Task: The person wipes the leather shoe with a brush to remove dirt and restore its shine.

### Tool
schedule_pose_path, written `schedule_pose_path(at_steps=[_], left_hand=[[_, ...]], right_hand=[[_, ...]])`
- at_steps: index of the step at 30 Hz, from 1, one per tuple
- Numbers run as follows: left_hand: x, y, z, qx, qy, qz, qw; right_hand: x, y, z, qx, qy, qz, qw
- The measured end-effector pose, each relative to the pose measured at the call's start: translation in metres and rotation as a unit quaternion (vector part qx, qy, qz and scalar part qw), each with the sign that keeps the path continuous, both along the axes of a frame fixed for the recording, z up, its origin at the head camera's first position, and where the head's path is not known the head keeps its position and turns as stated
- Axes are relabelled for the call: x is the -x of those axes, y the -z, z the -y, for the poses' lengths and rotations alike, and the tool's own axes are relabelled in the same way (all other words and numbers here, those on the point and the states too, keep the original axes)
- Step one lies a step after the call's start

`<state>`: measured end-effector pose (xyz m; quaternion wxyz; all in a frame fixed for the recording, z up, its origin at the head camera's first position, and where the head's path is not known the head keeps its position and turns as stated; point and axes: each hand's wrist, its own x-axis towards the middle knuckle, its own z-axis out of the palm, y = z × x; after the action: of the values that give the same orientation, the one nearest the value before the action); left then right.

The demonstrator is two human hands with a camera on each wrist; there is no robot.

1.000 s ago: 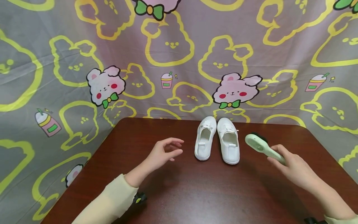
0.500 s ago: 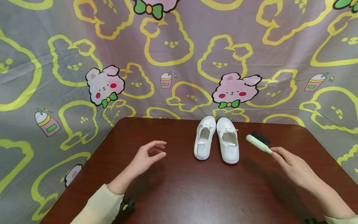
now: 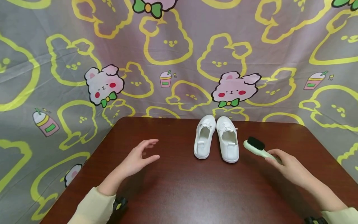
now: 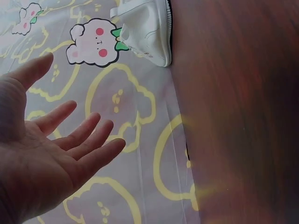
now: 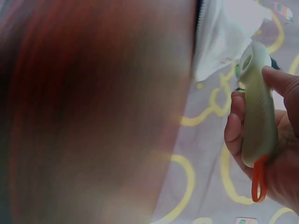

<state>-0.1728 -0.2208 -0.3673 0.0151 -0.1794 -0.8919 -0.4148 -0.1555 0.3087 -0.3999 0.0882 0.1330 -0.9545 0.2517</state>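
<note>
My right hand (image 3: 292, 168) grips the handle of a pale green shoe brush (image 3: 253, 151), held above the table with its black bristles (image 3: 256, 143) facing up. In the right wrist view the brush handle (image 5: 259, 121) lies across the palm, an orange loop (image 5: 258, 182) hanging from its end. Two white shoes stand side by side toward the back: the left shoe (image 3: 202, 149) and the right shoe (image 3: 230, 152), heels toward me. My left hand (image 3: 137, 160) hovers left of the shoes with fingers relaxed and holds nothing; its palm (image 4: 46, 158) shows bare in the left wrist view.
The dark brown wooden table (image 3: 179, 189) has rounded back corners. A grey curtain (image 3: 179, 37) with yellow outlines and printed bunny heads hangs behind it and along its left side. A dark wrist device (image 3: 120, 203) sits below the left sleeve (image 3: 93, 205).
My left hand has drawn back to the left, away from the shoes. My right hand has turned the brush so its bristles come up into view. Both shoes have stayed in place.
</note>
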Motion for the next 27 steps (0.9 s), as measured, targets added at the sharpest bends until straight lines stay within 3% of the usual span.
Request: schedule_pose_path(at_steps=[11,16,27], left_hand=[[0.0,0.007,-0.007,0.009,0.012,-0.007,0.9999],[0.002,0.01,-0.009,0.009,0.013,-0.004,0.9999],[0.007,0.015,-0.024,0.044,0.02,-0.03,0.9984]], right_hand=[[0.026,0.02,-0.027,-0.015,-0.062,-0.006,0.998],[0.034,0.022,-0.033,-0.013,-0.075,0.017,0.997],[0.049,0.024,-0.04,-0.023,-0.065,0.067,0.995]])
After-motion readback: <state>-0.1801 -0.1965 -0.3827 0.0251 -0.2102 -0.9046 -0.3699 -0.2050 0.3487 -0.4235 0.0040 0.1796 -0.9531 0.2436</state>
